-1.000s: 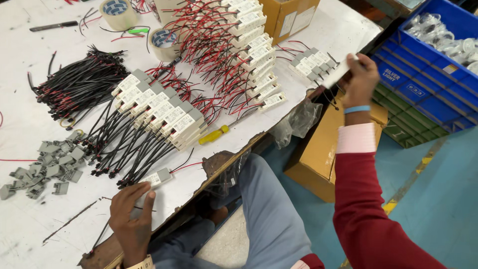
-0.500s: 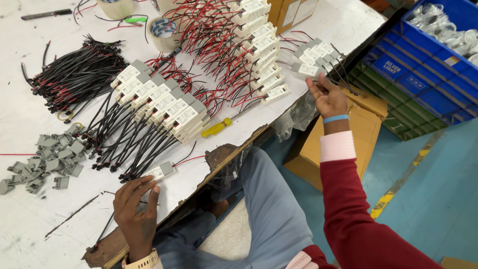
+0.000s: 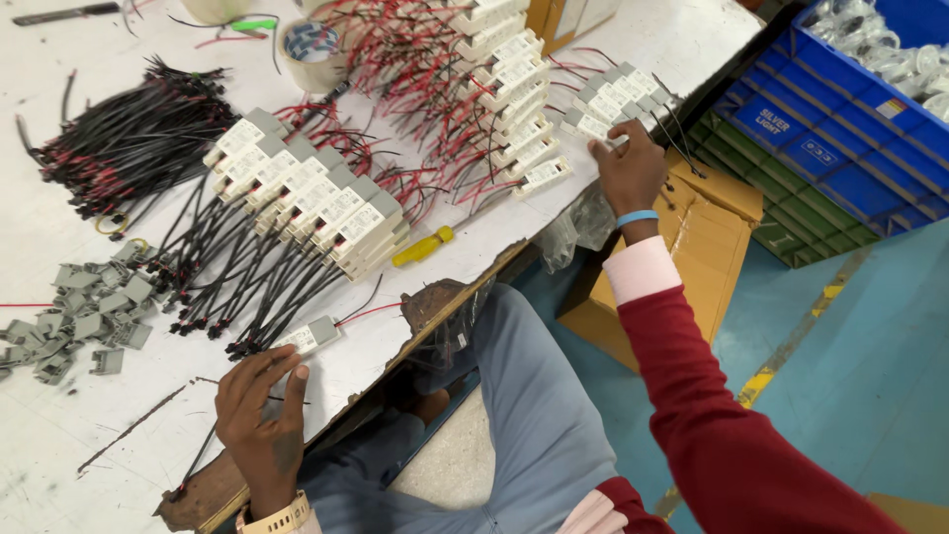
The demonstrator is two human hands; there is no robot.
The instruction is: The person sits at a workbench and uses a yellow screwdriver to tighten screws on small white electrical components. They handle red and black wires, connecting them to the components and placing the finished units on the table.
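At the near edge of the white surface (image 3: 40, 435), the left hand (image 3: 262, 415) lies flat, its fingertips (image 3: 297, 374) touching a single white-and-grey module (image 3: 311, 336) with black and red leads; its grip is loose and closes on nothing. Far across, the right hand (image 3: 628, 168) reaches a small cluster of modules (image 3: 618, 94), fingers curled on one, though whether it is gripped I cannot tell. A yellow screwdriver (image 3: 422, 246) lies between the hands.

Blue crate (image 3: 840, 129), far right: cut by the frame's top and right edges. Right hand (image 3: 628, 173) fingertips hidden among the small white modules (image 3: 618, 99). Tape roll (image 3: 311, 49) part cropped at top. Label print too small to tell.
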